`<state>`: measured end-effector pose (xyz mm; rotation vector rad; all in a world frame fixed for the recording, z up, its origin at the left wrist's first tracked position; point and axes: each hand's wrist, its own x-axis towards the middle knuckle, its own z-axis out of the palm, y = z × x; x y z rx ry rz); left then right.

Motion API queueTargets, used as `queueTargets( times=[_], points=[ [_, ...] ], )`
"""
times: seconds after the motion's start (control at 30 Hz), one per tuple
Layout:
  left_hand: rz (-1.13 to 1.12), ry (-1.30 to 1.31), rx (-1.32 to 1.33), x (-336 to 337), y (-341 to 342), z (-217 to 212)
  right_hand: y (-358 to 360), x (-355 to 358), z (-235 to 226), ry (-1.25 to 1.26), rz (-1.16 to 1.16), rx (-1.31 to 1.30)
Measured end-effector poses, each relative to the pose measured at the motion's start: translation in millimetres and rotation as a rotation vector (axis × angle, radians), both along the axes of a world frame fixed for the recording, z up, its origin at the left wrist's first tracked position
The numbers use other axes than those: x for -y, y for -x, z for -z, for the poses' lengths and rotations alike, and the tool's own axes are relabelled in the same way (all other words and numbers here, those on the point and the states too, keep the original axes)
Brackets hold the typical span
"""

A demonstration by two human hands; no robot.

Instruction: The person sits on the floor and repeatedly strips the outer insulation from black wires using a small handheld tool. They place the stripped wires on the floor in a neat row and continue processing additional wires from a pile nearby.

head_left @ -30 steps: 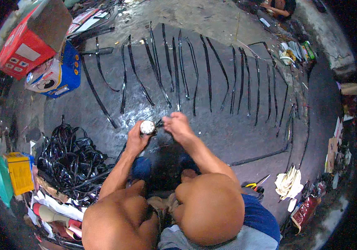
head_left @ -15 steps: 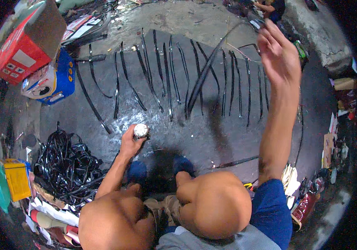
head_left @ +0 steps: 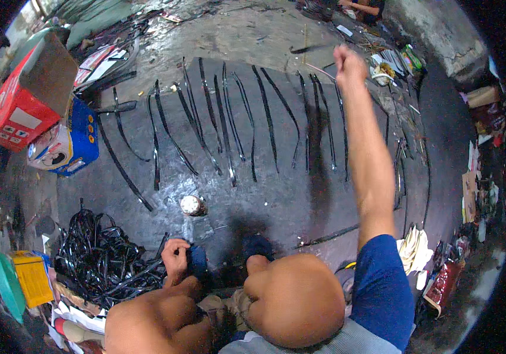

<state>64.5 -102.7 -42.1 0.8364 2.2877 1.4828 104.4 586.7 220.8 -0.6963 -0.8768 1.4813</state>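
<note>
Low in the frame our left hand (head_left: 176, 255) is curled narrow by our blue shoe (head_left: 197, 261). Just above stands a small tin (head_left: 192, 205). Farther up, black strips (head_left: 253, 118) lie in a row, long axes pointing away. At upper right our right hand (head_left: 347, 62) is fisted on a strip (head_left: 312, 47) lying crosswise.

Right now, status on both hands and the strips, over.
Right hand stretched far out over the black strips, fist closed. Left hand down by the foot, beside the tangled strip pile. Small round can stands alone on the floor.
</note>
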Motion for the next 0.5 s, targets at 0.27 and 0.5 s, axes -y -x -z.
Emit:
queueTargets(
  times=[0.27, 0.5],
  points=[
    [0.048, -0.019, 0.229, -13.0, -7.2, -10.2, -78.8, 77.0, 207.6, 0.614, 0.378, 0.277],
    [0.033, 0.081, 0.147, -14.0, -6.7, 3.3, -106.8, 91.1, 245.8, 0.495, 0.349, 0.609]
  ],
)
